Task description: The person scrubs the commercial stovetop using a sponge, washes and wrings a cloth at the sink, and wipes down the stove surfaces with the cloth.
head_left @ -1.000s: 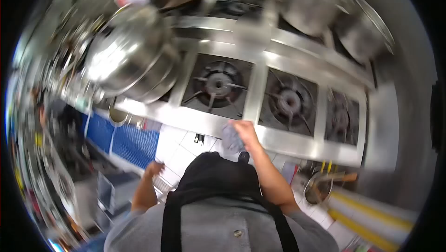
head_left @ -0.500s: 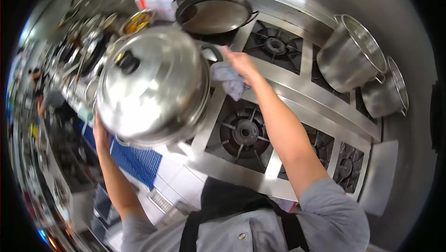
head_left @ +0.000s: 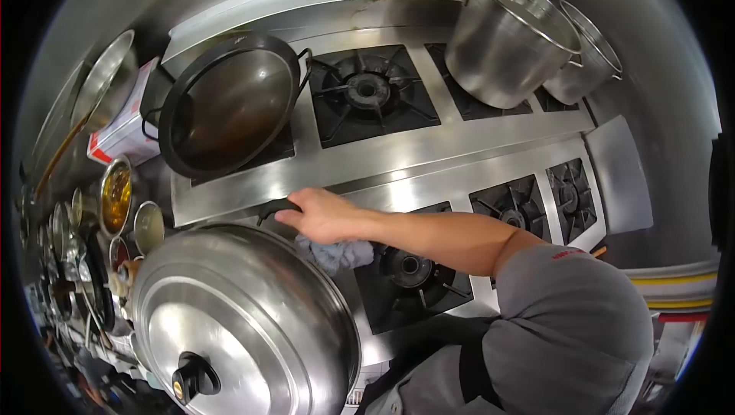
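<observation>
My right hand (head_left: 321,218) is closed around a black handle (head_left: 277,207) at the far edge of a large steel domed lid (head_left: 230,292). A grey cloth (head_left: 334,254) is bunched under the hand, and I cannot tell whether the fingers also hold it. The lid's black knob (head_left: 195,377) points towards the bottom of the view. Whatever vessel lies beneath the lid is hidden. My left hand does not show.
A black wok (head_left: 233,105) sits on the back burners, beside an open burner (head_left: 367,89). Two tall steel pots (head_left: 509,47) stand at the back right. At the left are a bowl of yellow liquid (head_left: 116,197), other small containers and a box (head_left: 126,120).
The view has swung, and the lidded vessel now lies lower and nearer. My left hand, earlier at its side, has left the view. My right hand, earlier open-looking near the handle, now wraps it.
</observation>
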Demonstrator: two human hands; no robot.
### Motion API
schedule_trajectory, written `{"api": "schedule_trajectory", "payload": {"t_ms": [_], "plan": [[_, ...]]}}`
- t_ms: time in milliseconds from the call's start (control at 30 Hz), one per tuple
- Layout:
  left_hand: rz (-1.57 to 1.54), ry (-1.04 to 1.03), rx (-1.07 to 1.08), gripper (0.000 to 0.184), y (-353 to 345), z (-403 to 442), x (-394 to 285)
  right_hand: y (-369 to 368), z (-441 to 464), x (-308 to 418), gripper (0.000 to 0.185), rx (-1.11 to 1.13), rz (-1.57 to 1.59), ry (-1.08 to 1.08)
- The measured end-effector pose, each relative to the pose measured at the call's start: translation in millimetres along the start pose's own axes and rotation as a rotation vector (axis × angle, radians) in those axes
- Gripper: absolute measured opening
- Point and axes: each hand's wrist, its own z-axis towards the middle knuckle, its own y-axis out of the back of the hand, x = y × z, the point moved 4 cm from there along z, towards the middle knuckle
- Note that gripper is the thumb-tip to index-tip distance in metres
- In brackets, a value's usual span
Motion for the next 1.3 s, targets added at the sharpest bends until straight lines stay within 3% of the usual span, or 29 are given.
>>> {"api": "schedule_trajectory", "payload": {"t_ms": [67, 300, 367, 533, 633, 833, 967, 1100, 1133, 1300], "plan": [[-0.004, -0.025, -0.019, 0.046, -12.4, -7.2, -11.5, -4.7, 2.7, -3.3, 0.044, -0.115, -0.008, 0.065], [-0.055, -0.165, 0.012, 0.045, -58.9, -84.3, -65.6, 2.9, -25.6, -8.8, 0.046, -0.198, 0.168, 0.126], [-0.075, -0.209, 0.009, 0.045, -58.0, -116.6, -78.0, 23.6, -62.3, -15.5, 0.045, -0.115, 0.231, -0.042], [-0.132, -0.284, 0.043, 0.045, -65.1, -196.6, -96.2, 56.5, -107.6, -86.5, 0.047, -0.337, 0.160, 0.053], [-0.153, -0.343, 0.101, 0.045, -91.7, -242.1, -120.2, 110.0, -193.4, -107.0, 0.044, -0.436, 0.270, -0.043], [-0.176, -0.453, 0.411, 0.045, -205.8, -354.4, -175.8, 222.6, -377.9, -177.4, 0.046, -0.716, 0.338, -0.066], [-0.211, -0.461, 0.652, 0.044, -304.0, -464.1, -194.6, 293.4, -516.2, -239.3, 0.046, -0.842, 0.423, -0.216], [-0.233, -0.428, 0.887, 0.044, -401.3, -573.0, -204.0, 350.8, -618.5, -322.4, 0.049, -1.081, 0.258, -0.237], [-0.233, -0.424, 0.938, 0.044, -422.7, -597.5, -207.6, 357.1, -650.4, -333.9, 0.052, -1.055, 0.375, -0.387], [-0.175, -0.325, 1.203, 0.044, -526.4, -700.3, -208.1, 382.6, -741.2, -433.8, 0.043, -1.469, 0.410, -0.385]]}}
